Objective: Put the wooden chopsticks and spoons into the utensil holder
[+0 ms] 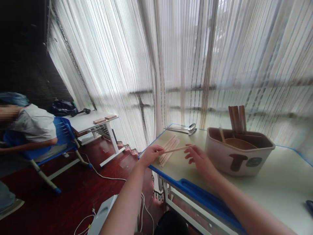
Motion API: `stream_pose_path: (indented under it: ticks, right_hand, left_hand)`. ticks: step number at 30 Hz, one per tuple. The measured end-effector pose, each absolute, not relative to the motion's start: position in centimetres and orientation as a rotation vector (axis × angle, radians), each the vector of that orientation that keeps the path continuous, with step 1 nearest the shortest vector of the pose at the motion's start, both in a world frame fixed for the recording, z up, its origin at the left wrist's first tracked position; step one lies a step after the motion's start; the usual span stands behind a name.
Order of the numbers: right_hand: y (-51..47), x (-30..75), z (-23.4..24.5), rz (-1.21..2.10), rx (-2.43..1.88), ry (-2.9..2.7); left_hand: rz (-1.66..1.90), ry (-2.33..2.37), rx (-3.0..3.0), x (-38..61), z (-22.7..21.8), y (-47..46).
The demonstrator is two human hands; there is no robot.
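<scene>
A pale wooden chopstick (178, 149) stretches between my two hands, just above the desk. My left hand (152, 155) pinches its left end near the desk's corner. At the right end, my right hand (199, 160) has its thumb and forefinger on the stick, while the other fingers are curled loosely apart. Beneath and behind the held stick lies a bundle of wooden chopsticks (168, 156), partly covered by my left hand. Whether I hold one stick or two pressed together is hard to make out.
Right of my hands stands a cream bin (234, 160) containing a brown bowl (241, 143) and upright brown slats (237, 119). Metal spoons (188, 130) lie at the desk's back edge. Leftward, a person (36, 127) sits on a blue chair near a white table (85, 120). Cables cross the floor.
</scene>
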State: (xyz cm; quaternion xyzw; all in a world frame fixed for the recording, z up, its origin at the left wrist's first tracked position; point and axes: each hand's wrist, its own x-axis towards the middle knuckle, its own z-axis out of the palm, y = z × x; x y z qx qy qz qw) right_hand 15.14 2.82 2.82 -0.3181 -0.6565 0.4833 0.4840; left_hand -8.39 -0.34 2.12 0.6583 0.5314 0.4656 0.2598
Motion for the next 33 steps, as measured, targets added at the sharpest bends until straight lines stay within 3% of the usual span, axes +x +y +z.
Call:
stream_pose_path:
  ticks: [11, 20, 25, 33]
  right_hand:
    - [1.6, 16.3, 5.0, 0.933, -0.619, -1.59]
    - [1.6, 21.3, 9.5, 0.448, -0.61, -1.385]
    - [1.8, 24.9, 11.4, 0.234, -0.646, -1.291]
    - [1.4, 27.6, 12.7, 0.176, -0.757, -1.42]
  left_hand:
    - [1.309, 1.344, 1.479, -7.3, 3.1, 0.3]
    - [0.975, 0.922, 2.16, 4.4, 9.2, 1.2]
    - [1.217, 0.834, 2.221, 9.7, 10.6, 2.6]
    - [1.721, 0.91, 2.337, 13.5, 8.0, 2.7]
